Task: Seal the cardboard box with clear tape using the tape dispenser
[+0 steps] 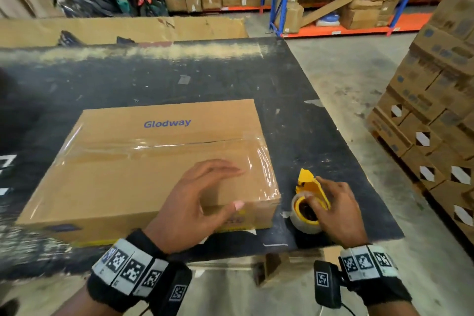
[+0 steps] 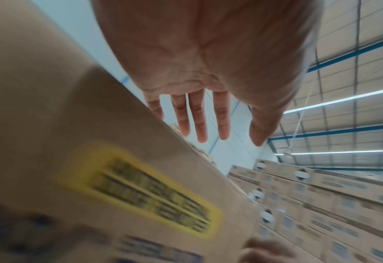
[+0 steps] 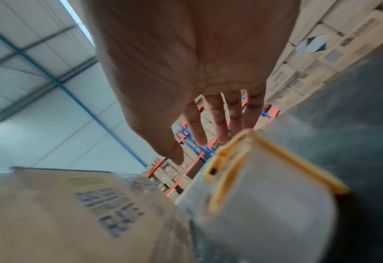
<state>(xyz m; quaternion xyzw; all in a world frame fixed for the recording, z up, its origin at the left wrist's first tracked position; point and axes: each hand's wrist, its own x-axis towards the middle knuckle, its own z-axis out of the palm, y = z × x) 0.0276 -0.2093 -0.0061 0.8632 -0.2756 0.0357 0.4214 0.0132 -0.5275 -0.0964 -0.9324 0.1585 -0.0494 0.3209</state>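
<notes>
Where the head view looks down, a dark scuffed table [image 1: 295, 115] carries a flat box [image 1: 154, 161] printed "Glodway", clear tape [image 1: 159, 147] along its top seam and down its right end. Beyond the box: flattened cardboard [image 1: 123, 29], then blue-and-orange racks [image 1: 359, 28] of cartons. Right of the box: stacked cartons [image 1: 436, 110] on grey floor. Left hand [image 1: 197, 202]: over the box's near right corner, fingers straight and loosely spread, thumb by the near edge; contact cannot be told. Dispenser [image 1: 309, 202]: yellow, with its clear roll, on the table just right of the box. Right hand [image 1: 336, 210]: on the dispenser, fingers reaching over it; a closed grip cannot be confirmed.

Left wrist view: left hand [image 2: 208, 71] spread, fingers straight, above the box's [image 2: 50, 106] side with its yellow label [image 2: 138, 188]; blurred.

Right wrist view: right hand [image 3: 197, 71], fingers extended, not wrapped, above the dispenser [image 3: 264, 186]; box [image 3: 73, 213] beside it; pale panelled roof [image 3: 39, 71] above.
</notes>
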